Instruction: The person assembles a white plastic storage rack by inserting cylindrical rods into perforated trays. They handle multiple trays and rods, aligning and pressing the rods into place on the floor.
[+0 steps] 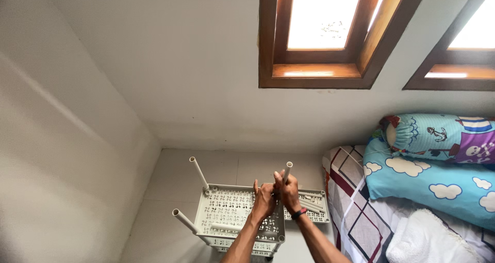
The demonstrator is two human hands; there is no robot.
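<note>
Gripping white tube [287, 171] on perforated white plastic rack [234, 217]: left hand [264, 201], right hand [289, 192] both clenched.

No packages, labels, signs or screens are to be seen in this view.
</note>
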